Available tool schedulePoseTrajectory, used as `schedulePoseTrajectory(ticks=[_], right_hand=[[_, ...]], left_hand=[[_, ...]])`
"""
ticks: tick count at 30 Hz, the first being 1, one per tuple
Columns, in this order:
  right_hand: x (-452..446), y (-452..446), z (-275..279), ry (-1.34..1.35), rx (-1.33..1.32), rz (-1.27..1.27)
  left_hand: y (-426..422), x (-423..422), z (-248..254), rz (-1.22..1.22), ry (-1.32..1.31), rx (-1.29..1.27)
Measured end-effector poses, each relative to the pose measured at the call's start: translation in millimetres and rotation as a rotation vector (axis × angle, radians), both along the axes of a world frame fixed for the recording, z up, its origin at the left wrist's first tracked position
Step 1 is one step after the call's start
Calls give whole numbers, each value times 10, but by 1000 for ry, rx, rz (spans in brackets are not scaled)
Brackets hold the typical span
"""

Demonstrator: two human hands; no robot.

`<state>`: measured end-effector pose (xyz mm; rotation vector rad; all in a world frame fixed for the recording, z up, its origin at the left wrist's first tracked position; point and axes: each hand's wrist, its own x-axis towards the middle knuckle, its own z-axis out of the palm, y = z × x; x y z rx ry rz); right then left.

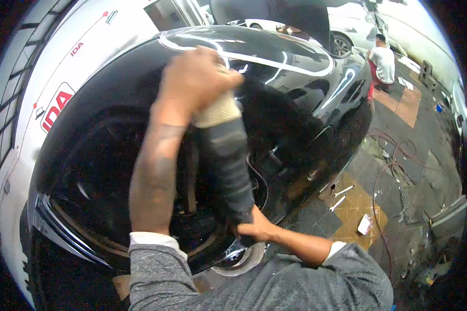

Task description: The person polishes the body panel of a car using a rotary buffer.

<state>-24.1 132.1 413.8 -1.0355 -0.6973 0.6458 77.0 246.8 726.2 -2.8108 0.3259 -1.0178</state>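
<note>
A long, black-bodied power tool that looks like a polisher [225, 160] slants across the view over the glossy black car body [114, 145]. My left hand [200, 78] is closed over its far end, on top of a tan, cloth-like section; this hand is slightly blurred. My right hand [257, 226] grips the near end of the tool, low and close to my body. Whatever is under the tool's head, pad included, is hidden by my left hand and the tool itself.
Wrenches [340, 199] and a white phone-like object [365, 224] lie on floor mats to the right. A reddish hose [376, 202] winds over the floor. A person in a white shirt [383, 65] sits at the back right, near a white car [347, 31].
</note>
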Motion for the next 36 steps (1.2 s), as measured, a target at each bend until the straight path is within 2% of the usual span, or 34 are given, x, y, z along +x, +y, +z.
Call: schedulePoseTrajectory(ticks=[3,5,6,9,11,14,16,18,20,21,23,25,27,30,31,32,33,34,35,36], right_hand=[[-50,-307,-783,143,-7,37],[-173,-515,-1117,325,36,108],[-223,-587,-1138,435,69,141],[-263,-657,-1126,378,112,95],[-204,-612,-1183,325,97,82],[-22,-411,-1006,301,65,171],[-24,-156,-826,221,56,87],[-48,89,-693,169,69,34],[-46,167,-129,35,70,76],[-41,260,-47,48,83,61],[-58,411,56,-46,47,166],[-93,436,97,-45,48,121],[-128,460,74,-55,44,78],[-176,282,-89,-61,41,40],[-189,175,-112,-18,26,24],[-173,70,-143,20,8,9],[-155,11,-236,10,5,10],[-135,-16,-348,31,10,-51],[-94,-57,-433,50,19,-114],[-49,-144,-421,37,23,-116]], left_hand=[[-565,165,-390,60,161,-27],[-865,243,-714,34,274,-12],[-946,323,-873,-8,330,12],[-1056,291,-1014,-87,449,-13],[-976,291,-953,-85,384,-20],[-665,265,-822,-189,118,-69],[-373,187,-598,-420,48,-233],[-116,-22,-234,-452,169,-213],[216,-106,-28,-501,324,-427],[351,-195,23,-483,406,-649],[410,-417,148,-450,344,-728],[447,-479,125,-439,344,-804],[513,-481,45,-442,262,-834],[387,-430,-250,-378,-2,-666],[260,-487,-412,-353,-175,-602],[302,-499,-595,-441,-376,-451],[333,-570,-799,-561,-550,-481],[329,-677,-1069,-654,-640,-707],[412,-827,-1411,-733,-668,-738],[364,-984,-1695,-705,-613,-867]])
